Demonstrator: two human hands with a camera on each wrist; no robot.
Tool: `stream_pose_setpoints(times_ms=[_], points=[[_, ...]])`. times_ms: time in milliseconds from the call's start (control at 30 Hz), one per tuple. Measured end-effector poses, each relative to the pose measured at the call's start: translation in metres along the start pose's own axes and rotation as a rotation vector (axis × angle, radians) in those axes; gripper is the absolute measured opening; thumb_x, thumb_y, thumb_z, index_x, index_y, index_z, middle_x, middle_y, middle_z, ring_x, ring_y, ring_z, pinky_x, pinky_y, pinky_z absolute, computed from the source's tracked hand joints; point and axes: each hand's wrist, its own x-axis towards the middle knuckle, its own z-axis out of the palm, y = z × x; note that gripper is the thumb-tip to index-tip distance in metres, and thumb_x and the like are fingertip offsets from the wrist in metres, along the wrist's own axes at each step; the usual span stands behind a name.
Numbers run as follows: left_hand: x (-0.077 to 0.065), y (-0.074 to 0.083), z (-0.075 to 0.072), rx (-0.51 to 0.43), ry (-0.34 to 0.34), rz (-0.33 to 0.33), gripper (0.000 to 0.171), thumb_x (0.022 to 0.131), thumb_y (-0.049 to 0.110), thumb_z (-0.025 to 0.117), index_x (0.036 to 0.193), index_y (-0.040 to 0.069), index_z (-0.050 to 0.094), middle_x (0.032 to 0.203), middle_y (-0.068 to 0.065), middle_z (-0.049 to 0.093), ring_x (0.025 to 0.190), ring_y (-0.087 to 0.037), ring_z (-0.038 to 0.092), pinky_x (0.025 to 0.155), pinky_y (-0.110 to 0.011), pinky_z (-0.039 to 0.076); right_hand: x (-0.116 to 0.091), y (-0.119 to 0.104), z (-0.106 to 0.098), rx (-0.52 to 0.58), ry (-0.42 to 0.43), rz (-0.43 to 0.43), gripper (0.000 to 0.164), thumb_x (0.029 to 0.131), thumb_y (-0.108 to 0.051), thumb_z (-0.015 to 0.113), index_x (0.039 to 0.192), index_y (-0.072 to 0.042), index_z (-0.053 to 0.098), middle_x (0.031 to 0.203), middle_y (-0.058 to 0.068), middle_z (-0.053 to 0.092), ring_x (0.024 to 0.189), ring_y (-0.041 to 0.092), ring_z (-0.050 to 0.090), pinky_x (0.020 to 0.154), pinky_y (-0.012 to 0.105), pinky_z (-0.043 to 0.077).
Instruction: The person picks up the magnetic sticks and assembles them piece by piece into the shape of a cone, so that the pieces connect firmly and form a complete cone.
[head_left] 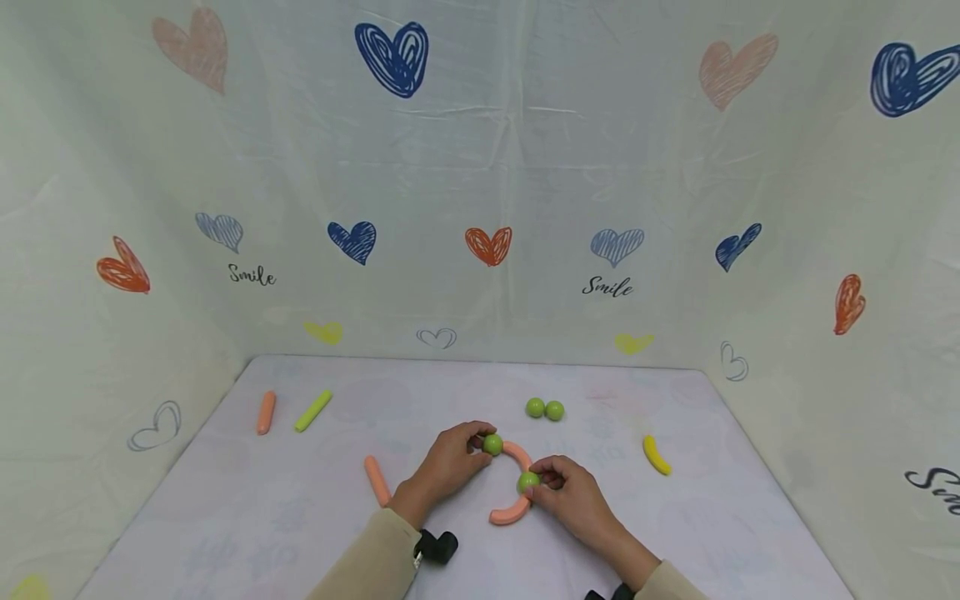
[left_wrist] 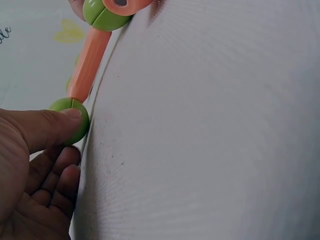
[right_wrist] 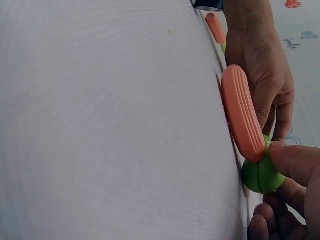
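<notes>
My left hand (head_left: 448, 462) pinches a green ball (head_left: 492, 444) between thumb and fingers. From this ball a curved coral-pink piece (head_left: 518, 453) runs to a second green ball (head_left: 528, 482), which my right hand (head_left: 576, 502) pinches. Another curved pink piece (head_left: 510, 513) extends from the second ball toward the front of the table. In the right wrist view that pink piece (right_wrist: 242, 112) shows a ribbed surface and meets the seamed green ball (right_wrist: 262, 175). The left wrist view shows the left thumb pressed on its ball (left_wrist: 75, 127), with the other fingers below.
Two loose green balls (head_left: 544, 409) sit behind the hands. A yellow curved piece (head_left: 656, 455) lies to the right. On the left are a pink stick (head_left: 266, 412) and a lime-green stick (head_left: 313, 411). Another pink stick (head_left: 377, 480) lies by the left wrist.
</notes>
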Motion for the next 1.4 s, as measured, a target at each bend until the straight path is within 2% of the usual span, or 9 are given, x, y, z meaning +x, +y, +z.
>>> stream_pose_setpoints(times_ms=[667,900,1033,1200,1400], points=[[0.0,0.002,0.0,-0.013,-0.013,-0.01,0.038,0.094,0.011,0.079,0.131,0.013,0.07,0.111,0.003,0.07,0.099,-0.014,0.06,0.086,-0.035,0.053,0.001,0.001,-0.001,-0.019,0.011,-0.01,0.03,0.085,-0.022,0.089,0.11,-0.011,0.075,0.1,-0.001,0.068,0.091,0.014,0.061,0.078,0.022,0.052],[-0.003,0.001,0.0,-0.02,0.0,-0.028,0.044,0.093,0.012,0.08,0.135,0.012,0.066,0.12,-0.003,0.069,0.105,-0.018,0.063,0.091,-0.041,0.054,0.0,0.002,-0.001,-0.016,0.0,0.004,0.032,0.085,-0.024,0.09,0.111,-0.012,0.075,0.101,0.0,0.069,0.092,0.014,0.06,0.078,0.022,0.051],[-0.009,0.004,0.001,-0.016,0.015,-0.057,0.047,0.091,0.015,0.082,0.133,0.011,0.063,0.126,-0.006,0.065,0.106,-0.018,0.063,0.091,-0.042,0.055,-0.001,0.002,-0.001,-0.004,-0.011,-0.003,0.032,0.085,-0.024,0.089,0.111,-0.012,0.075,0.101,0.0,0.069,0.092,0.015,0.06,0.078,0.022,0.051],[-0.022,0.011,0.003,-0.02,0.004,-0.079,0.044,0.09,0.018,0.085,0.126,0.011,0.061,0.12,-0.003,0.061,0.103,-0.016,0.06,0.089,-0.039,0.055,-0.002,0.002,-0.002,-0.007,-0.011,-0.017,0.03,0.086,-0.023,0.089,0.111,-0.013,0.075,0.102,0.0,0.069,0.093,0.014,0.061,0.079,0.022,0.052],[-0.041,0.018,0.004,-0.057,-0.065,-0.01,0.034,0.09,0.027,0.085,0.114,0.014,0.064,0.106,0.001,0.06,0.099,-0.015,0.056,0.087,-0.035,0.051,-0.002,0.003,-0.002,-0.014,-0.002,-0.028,0.03,0.086,-0.023,0.088,0.111,-0.013,0.076,0.101,-0.001,0.07,0.092,0.013,0.062,0.079,0.022,0.052]])
